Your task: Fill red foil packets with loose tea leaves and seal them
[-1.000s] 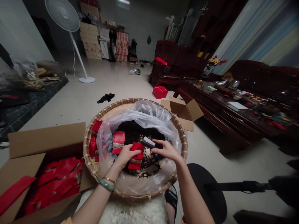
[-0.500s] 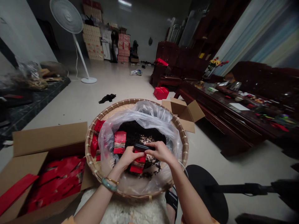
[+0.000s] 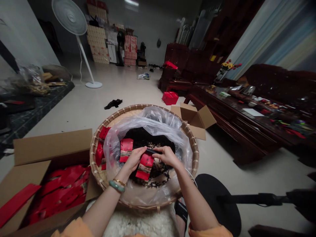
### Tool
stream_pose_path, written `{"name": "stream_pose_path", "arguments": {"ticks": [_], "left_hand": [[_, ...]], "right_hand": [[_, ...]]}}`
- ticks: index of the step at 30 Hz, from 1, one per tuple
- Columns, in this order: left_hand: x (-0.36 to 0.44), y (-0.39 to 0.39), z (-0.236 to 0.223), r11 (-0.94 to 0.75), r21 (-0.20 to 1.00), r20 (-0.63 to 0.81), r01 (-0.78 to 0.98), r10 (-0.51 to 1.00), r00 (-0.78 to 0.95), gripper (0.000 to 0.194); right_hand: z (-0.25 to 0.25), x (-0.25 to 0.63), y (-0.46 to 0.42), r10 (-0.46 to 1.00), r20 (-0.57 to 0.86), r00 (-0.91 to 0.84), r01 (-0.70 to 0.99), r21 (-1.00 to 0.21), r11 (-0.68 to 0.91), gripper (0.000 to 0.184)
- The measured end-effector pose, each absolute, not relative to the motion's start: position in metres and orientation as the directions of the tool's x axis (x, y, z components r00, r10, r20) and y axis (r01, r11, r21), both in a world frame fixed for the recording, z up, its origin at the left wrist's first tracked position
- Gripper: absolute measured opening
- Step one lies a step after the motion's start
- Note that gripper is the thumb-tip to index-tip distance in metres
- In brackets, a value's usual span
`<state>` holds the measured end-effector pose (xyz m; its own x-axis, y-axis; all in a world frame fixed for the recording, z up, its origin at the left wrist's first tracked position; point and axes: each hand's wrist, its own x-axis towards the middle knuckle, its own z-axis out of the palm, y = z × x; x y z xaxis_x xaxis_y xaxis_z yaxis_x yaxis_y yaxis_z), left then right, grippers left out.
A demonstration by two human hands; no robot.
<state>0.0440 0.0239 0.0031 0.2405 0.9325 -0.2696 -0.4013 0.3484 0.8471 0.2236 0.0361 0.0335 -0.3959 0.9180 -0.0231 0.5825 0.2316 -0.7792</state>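
1. Head view, change: the left hand is now off the red packet it was touching and is up at the black, bar-like object.
2. Head view, what that means: both hands are busy with the black object, and the packet seems to lie unheld just beneath it; whether a fingertip grazes the packet, I cannot tell.
3. Head view, hands: the left fingers are closed around one end of the black object; the right hand pinches the other between thumb and fingers.
4. Head view, place: the black object is above the dark shredded material in the clear plastic bag, inside the round woven basket.
5. Head view, counts: one black object, one bag, one basket; two red packets over the dark material, counting the second one beside the left hand; several at the basket's left side, overlapping too much to count.
6. Head view, around: two open cardboard boxes, the left one with many uncountable red packets, the other beyond the basket; one red box on the floor.
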Motion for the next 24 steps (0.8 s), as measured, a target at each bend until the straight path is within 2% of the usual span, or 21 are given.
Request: {"name": "stream_pose_path", "arguments": {"ticks": [12, 24], "left_hand": [[0.046, 0.029, -0.005, 0.36, 0.829, -0.303, -0.429, 0.932, 0.197, 0.03], [0.044, 0.03, -0.004, 0.355, 0.833, -0.301, -0.423, 0.934, 0.191, 0.034]], "right_hand": [[0.017, 0.222, 0.042, 0.923, -0.046, -0.381, 0.556, -0.809, 0.189, 0.028], [0.016, 0.22, 0.042, 0.928, -0.062, -0.367, 0.567, -0.806, 0.171, 0.03]]}}
